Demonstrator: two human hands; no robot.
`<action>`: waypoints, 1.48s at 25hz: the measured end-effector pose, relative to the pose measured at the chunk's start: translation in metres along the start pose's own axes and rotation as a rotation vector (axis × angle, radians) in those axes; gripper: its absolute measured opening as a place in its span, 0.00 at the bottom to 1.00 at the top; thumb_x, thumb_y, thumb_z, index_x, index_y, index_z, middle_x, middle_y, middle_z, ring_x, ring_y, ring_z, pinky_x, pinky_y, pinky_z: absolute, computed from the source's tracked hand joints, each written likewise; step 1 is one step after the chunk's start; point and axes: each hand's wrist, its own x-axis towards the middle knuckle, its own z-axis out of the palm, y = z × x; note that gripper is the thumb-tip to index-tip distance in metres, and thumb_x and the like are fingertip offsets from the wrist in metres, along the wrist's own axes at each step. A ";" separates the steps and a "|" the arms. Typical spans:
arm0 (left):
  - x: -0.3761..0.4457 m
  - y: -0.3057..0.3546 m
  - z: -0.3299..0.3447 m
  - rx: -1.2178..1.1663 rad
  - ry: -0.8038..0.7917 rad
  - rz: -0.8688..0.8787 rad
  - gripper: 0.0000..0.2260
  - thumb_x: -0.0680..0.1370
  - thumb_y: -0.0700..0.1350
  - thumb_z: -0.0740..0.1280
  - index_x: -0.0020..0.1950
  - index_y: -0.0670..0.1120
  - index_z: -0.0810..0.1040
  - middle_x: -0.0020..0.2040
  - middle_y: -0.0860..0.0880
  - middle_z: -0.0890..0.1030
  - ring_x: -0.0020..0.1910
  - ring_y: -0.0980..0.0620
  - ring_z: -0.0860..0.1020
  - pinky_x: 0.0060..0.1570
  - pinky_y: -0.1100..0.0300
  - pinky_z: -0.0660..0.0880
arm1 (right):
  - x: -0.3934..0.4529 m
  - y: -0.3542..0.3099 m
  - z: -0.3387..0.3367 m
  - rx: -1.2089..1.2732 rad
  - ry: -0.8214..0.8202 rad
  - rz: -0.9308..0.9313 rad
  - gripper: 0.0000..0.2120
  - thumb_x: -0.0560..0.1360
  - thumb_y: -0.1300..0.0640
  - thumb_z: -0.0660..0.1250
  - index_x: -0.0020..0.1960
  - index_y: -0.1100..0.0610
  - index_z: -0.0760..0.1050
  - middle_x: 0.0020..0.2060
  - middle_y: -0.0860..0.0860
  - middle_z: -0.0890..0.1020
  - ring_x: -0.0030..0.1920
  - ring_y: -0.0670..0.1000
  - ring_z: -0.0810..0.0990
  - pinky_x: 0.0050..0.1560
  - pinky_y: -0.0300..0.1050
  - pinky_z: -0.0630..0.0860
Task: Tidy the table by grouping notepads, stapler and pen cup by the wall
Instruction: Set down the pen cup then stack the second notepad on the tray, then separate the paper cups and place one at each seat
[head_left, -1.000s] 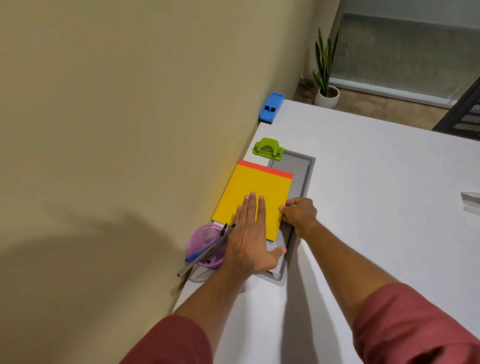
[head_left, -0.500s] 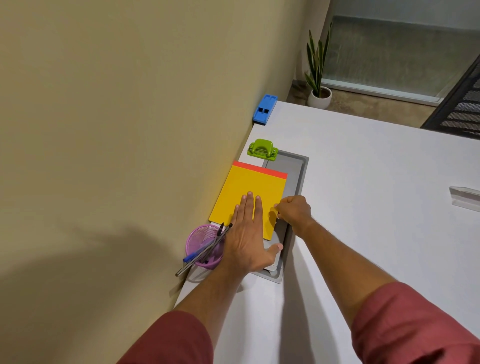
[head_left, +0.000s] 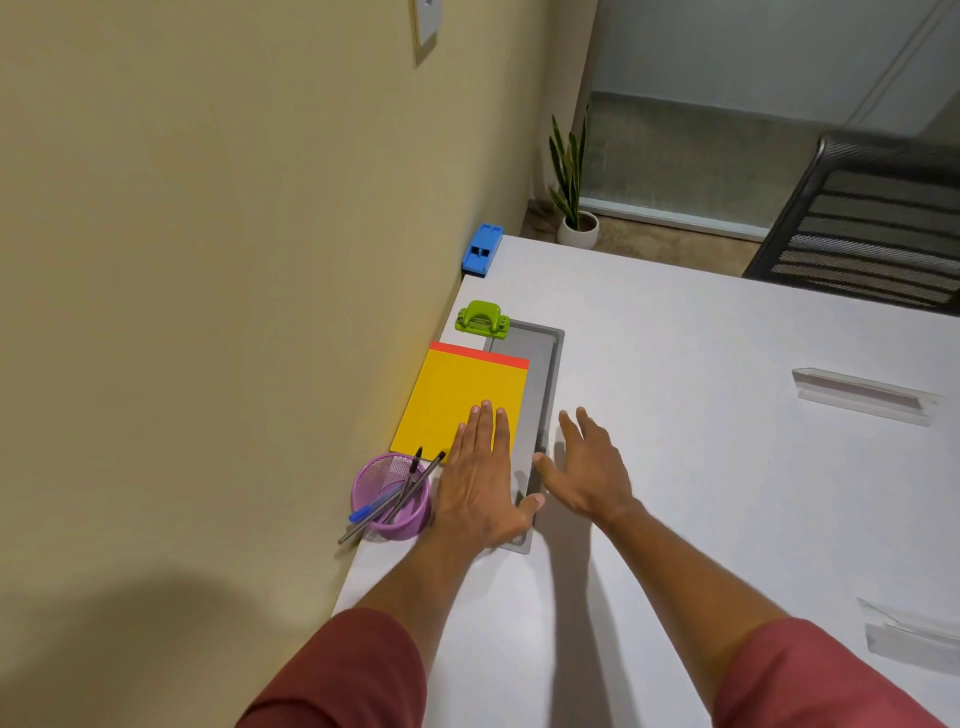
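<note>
Notepad flat under spread left hand, long axis along wall; right hand spread, empty, just beside.

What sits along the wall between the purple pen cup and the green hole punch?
The yellow notepad, lying flat in the head view, left hand resting on it.

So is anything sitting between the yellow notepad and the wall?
Nothing visible: the yellow notepad lies with its left edge along the wall. The purple pen cup sits nearer, the green hole punch farther.
</note>
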 end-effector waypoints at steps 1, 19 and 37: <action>-0.003 0.002 0.000 -0.003 0.002 0.014 0.50 0.74 0.66 0.62 0.78 0.44 0.31 0.79 0.42 0.33 0.78 0.44 0.33 0.76 0.51 0.34 | -0.007 0.002 -0.001 -0.033 0.024 -0.016 0.37 0.77 0.39 0.58 0.79 0.55 0.51 0.79 0.56 0.51 0.79 0.57 0.52 0.75 0.55 0.54; -0.114 0.019 0.000 0.069 0.082 -0.014 0.50 0.73 0.67 0.61 0.79 0.43 0.34 0.80 0.42 0.35 0.79 0.45 0.35 0.76 0.54 0.35 | -0.121 0.009 -0.004 -0.220 0.093 -0.174 0.39 0.76 0.35 0.51 0.80 0.55 0.46 0.79 0.58 0.47 0.79 0.57 0.47 0.77 0.57 0.47; -0.270 -0.037 0.005 0.074 0.180 -0.313 0.48 0.70 0.67 0.60 0.80 0.43 0.42 0.81 0.41 0.44 0.81 0.44 0.43 0.77 0.53 0.41 | -0.220 -0.084 0.068 -0.102 -0.050 -0.377 0.37 0.76 0.37 0.54 0.78 0.56 0.54 0.78 0.57 0.58 0.77 0.57 0.56 0.76 0.55 0.54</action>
